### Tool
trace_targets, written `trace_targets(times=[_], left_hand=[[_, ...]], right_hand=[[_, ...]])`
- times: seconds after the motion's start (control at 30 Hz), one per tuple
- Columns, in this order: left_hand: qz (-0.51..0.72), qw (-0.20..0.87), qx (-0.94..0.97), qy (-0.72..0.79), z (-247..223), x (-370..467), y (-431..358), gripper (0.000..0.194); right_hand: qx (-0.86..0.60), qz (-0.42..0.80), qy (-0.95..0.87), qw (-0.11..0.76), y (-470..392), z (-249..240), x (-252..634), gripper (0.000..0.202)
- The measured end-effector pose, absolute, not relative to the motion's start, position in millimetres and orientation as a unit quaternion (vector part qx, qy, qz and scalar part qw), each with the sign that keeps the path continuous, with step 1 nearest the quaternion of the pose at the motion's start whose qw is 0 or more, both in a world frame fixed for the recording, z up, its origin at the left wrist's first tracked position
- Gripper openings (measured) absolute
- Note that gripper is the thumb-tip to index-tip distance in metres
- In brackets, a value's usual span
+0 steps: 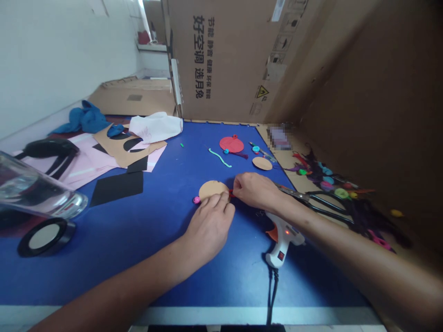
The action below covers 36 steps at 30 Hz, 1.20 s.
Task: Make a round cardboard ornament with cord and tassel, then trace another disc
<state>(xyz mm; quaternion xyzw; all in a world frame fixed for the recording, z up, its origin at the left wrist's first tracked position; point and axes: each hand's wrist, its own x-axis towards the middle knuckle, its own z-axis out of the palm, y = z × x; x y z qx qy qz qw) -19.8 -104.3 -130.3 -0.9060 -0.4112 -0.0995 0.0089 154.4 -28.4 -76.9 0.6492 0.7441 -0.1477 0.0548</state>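
Note:
My left hand (212,226) bears down on a round tan paper disc (212,187) on the blue table, its fingers together over the near edge. A pink bead (196,199) sits against the disc's left side. Just right of the disc, my right hand (252,188) is closed in a pinch on a short red cord (231,193) that shows between the two hands. The cord's far end is hidden by my fingers. Under my right forearm lies a white hot glue gun (281,240) with its light on, and large scissors (311,200) rest beyond the forearm.
A red disc with a tassel (231,145), a tan disc (262,163) and a pale green strip (220,158) lie farther back. Tassels and beads (327,177) line the right side. A clear cup (41,189), tape roll (46,237) and paper scraps (117,188) occupy the left.

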Motion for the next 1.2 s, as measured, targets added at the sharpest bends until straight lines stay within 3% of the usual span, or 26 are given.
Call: trace_targets(times=[0.63,1.2], left_hand=[[-0.073,0.042,-0.901,-0.425,-127.3,-13.3,-108.0,0.03],[-0.033,0.066,-0.902,-0.426,-123.5,-8.7,-108.9,0.029]], right_hand=[[0.649,-0.148,0.745,0.054,-28.7,-77.3,155.3,0.02],[0.63,-0.177,0.756,-0.015,-25.7,-76.9,174.1,0.027]])
